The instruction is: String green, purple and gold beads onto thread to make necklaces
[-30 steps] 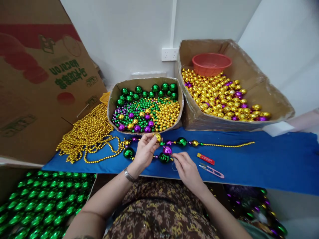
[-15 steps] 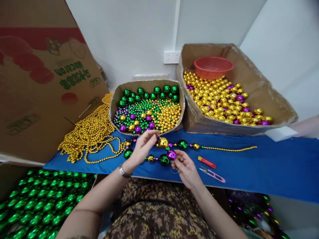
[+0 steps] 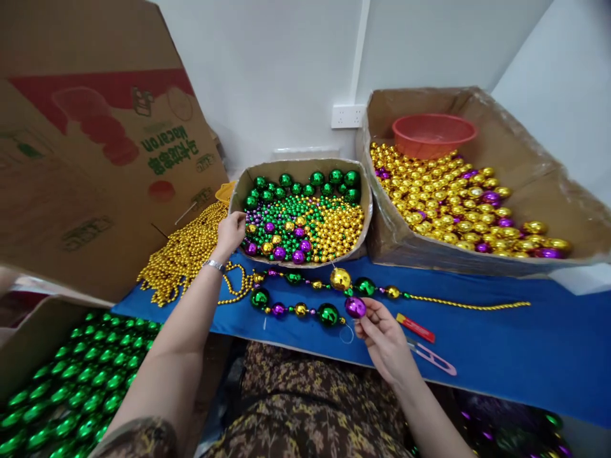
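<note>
My right hand (image 3: 384, 337) pinches a large shiny purple ball bead (image 3: 355, 306) above the blue cloth. A loop of thin clear thread (image 3: 347, 333) hangs beside it. My left hand (image 3: 231, 233) is at the left rim of a cardboard box of beads (image 3: 301, 166), fingers drawn together by the small purple beads (image 3: 258, 216); whatever is between the fingertips is hidden. On the cloth lies a strand of green, gold and purple balls, with a large green ball (image 3: 328, 314) and a large gold ball (image 3: 340, 278) near my right hand. A twisted gold cord (image 3: 470, 305) extends rightward from it.
Right of my right hand lie pink-handled thread snips (image 3: 436, 359) and a red-and-yellow packet (image 3: 416, 327). Gold bead strings (image 3: 186, 254) are heaped at left. A bigger carton (image 3: 482, 254) holds gold balls and a red basin (image 3: 433, 135). Green balls (image 3: 90, 375) fill a low box.
My left hand has left the strand and moved up and left to the bead box rim. My right hand still holds the purple ball. The view has shifted slightly.
</note>
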`<act>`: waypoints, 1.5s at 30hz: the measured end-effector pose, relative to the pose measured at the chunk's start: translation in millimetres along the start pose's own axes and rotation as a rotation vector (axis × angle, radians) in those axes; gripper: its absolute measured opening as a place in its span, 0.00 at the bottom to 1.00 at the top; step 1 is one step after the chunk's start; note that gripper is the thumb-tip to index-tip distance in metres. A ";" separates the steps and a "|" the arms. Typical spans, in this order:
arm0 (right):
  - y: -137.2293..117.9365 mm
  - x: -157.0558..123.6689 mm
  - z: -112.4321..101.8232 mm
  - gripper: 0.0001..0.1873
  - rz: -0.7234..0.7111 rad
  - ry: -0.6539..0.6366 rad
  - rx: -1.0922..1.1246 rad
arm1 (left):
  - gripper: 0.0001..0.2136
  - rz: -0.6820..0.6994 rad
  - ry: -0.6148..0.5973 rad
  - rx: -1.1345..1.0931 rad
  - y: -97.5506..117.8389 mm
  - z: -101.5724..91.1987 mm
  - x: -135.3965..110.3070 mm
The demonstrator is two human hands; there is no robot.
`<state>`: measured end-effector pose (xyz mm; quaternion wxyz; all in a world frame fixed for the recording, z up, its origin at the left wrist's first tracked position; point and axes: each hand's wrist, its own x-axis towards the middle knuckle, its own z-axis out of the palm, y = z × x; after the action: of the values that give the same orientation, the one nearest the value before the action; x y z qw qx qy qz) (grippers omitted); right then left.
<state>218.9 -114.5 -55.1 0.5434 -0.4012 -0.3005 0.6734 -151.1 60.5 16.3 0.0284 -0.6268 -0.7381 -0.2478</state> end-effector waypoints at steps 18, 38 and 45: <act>0.7 6.9 6.7 0.23 0.055 0.048 -0.112 | 0.11 -0.107 -0.129 -0.127 6.2 12.3 32.2; 0.1 -8.9 -13.2 0.26 -0.019 0.079 -0.288 | 0.23 -0.332 -0.626 -1.815 140.9 -11.7 -137.3; -5.1 -20.3 -12.0 0.27 -0.057 0.107 -0.256 | 0.21 -0.328 -0.653 -1.879 156.7 -21.4 -149.7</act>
<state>233.6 -133.5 -52.5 0.5220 -0.4939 -0.3656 0.5915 22.2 -70.2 34.0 -0.7154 -0.3231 -0.2924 -0.5462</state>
